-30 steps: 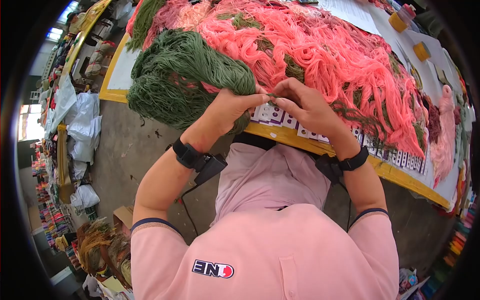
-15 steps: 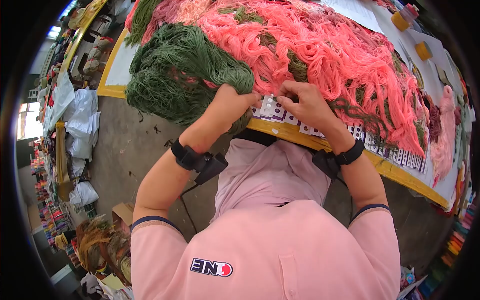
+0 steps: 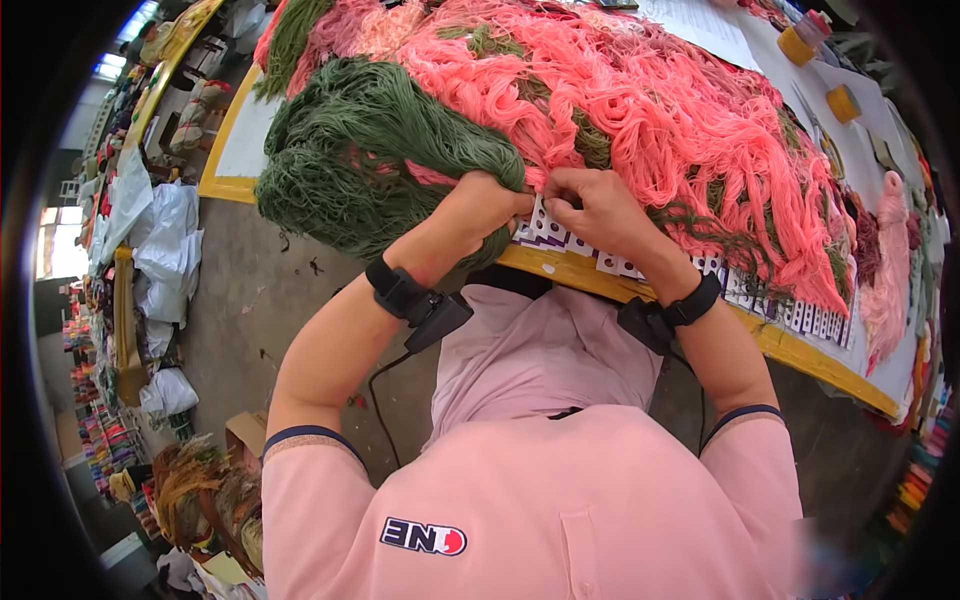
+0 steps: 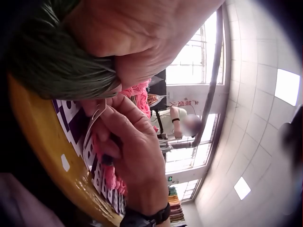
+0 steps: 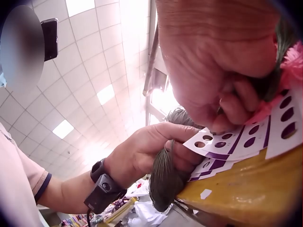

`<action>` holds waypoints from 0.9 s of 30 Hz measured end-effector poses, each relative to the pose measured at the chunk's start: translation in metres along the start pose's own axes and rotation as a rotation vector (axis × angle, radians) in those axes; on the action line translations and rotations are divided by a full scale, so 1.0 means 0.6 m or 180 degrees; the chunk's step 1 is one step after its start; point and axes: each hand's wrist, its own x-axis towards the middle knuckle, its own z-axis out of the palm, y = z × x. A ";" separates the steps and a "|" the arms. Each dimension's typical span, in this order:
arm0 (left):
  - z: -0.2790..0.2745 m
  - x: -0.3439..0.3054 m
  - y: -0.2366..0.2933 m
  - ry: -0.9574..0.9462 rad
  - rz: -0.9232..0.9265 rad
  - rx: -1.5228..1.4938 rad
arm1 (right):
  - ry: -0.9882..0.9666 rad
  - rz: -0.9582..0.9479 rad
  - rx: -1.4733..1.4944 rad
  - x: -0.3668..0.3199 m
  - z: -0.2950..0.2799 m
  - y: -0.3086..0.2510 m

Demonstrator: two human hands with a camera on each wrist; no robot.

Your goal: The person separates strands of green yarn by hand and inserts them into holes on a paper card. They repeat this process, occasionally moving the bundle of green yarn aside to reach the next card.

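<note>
A white card with punched holes [image 3: 540, 214] [image 5: 197, 143] stands between the hands at the table's front edge. My left hand [image 3: 485, 206] [image 5: 151, 147] pinches it between thumb and fingers, against the end of the dark green skein [image 3: 380, 150] [image 4: 61, 71]. On the card's other side is my right hand [image 3: 608, 212] [image 4: 139, 153], its thumb and forefinger pinching at the card's upper edge in the left wrist view. Its remaining fingers are curled, with green strands beside them in the right wrist view. Whether it also grips a strand is hidden.
Coral-pink yarn [image 3: 650, 120] with green strands covers much of the table. More punched cards [image 3: 800, 315] line its yellow edge [image 3: 830, 372]. Yellow-based containers [image 3: 800, 40] and papers [image 3: 700, 28] lie at the back right. White bags [image 3: 165, 240] stand left. Another person [image 4: 173, 120] is in the background.
The green strand pinched between both hands a second ago is no longer visible there. A card has come up between them, and my left hand has shifted slightly right, closer to the right hand.
</note>
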 end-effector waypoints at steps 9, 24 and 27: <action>-0.029 0.003 -0.025 0.0267 0.0772 0.0644 | -0.0071 0.0048 -0.0119 -0.004 -0.005 0.001; -0.025 -0.034 0.002 -0.0706 0.0760 -0.0233 | -0.0785 0.0811 0.1439 -0.003 -0.032 0.001; -0.037 -0.017 0.008 -0.0914 0.0716 -0.0069 | -0.0843 0.1003 0.1503 -0.002 -0.024 -0.001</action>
